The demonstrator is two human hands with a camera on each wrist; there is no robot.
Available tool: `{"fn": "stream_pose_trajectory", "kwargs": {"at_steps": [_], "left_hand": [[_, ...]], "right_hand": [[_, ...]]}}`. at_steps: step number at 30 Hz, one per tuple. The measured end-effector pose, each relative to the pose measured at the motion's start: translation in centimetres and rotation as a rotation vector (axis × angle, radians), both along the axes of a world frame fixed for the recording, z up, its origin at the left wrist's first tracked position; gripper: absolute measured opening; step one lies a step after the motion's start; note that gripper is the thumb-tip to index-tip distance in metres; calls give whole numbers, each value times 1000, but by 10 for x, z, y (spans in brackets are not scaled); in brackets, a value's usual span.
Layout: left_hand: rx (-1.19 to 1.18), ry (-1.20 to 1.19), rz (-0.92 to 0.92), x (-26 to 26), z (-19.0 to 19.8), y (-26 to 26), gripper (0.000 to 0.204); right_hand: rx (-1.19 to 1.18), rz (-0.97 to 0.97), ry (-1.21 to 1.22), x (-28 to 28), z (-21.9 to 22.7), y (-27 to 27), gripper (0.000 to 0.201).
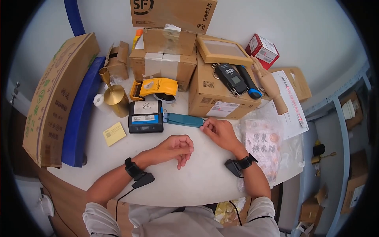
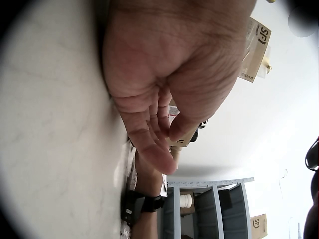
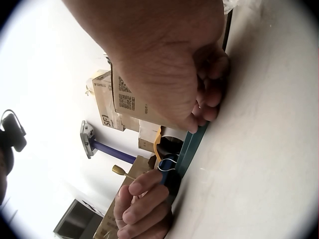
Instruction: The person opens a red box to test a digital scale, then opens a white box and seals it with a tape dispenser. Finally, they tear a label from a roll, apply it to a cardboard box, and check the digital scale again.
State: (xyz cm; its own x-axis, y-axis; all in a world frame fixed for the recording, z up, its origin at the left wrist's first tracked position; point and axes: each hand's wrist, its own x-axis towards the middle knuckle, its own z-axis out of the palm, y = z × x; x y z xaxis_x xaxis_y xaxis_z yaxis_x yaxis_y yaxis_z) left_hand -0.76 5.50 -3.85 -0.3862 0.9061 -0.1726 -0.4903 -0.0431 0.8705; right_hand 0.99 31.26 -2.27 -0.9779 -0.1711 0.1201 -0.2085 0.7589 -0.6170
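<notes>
A long, narrow teal case (image 1: 184, 120) lies on the table, its left end beside a black and blue label printer (image 1: 145, 117). My right hand (image 1: 219, 132) pinches the right end of this case between thumb and fingers; the right wrist view shows the fingertips at the end of the teal case (image 3: 188, 152), low over the tabletop. A thin wire loop (image 3: 167, 165) shows at the far end. My left hand (image 1: 173, 149) holds nothing, its fingers loosely bent above the table in front of the printer. The left wrist view shows the palm of the left hand (image 2: 159, 74).
Cardboard boxes (image 1: 164, 65) are stacked behind, with a yellow tape dispenser (image 1: 158, 87) before them. A luggage scale (image 1: 233, 80) and wooden hand (image 1: 270, 85) rest on the right box. Yellow notes (image 1: 114, 134) lie left; a plastic-wrapped packet (image 1: 261, 148) lies right.
</notes>
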Motion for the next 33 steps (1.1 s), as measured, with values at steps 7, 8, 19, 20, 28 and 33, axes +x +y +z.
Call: {"fn": "stream_pose_trajectory", "kwargs": {"at_steps": [7,8,19,20,28,33], "left_hand": [[-22,-22,6,0,5,-1,15],[-26,-30,6,-1,4,-1,15],[-4,-8,12,0,2,1,13],[-5,-10,12,0,2,1,13],[-5,-11,13,0,1,1,13],[8,-2,9,0,1,1,14]], "right_hand": [[0,0,-5,-1,-2,1,21],[1,1,-2,-1,-2,1,21],[-40,-16,-39,0,0,0,27],[-69,-20,-7,0,0,0,32],[52,-59,7,1,6,2,40],[49,-99,-11,0,5,2,37]]}}
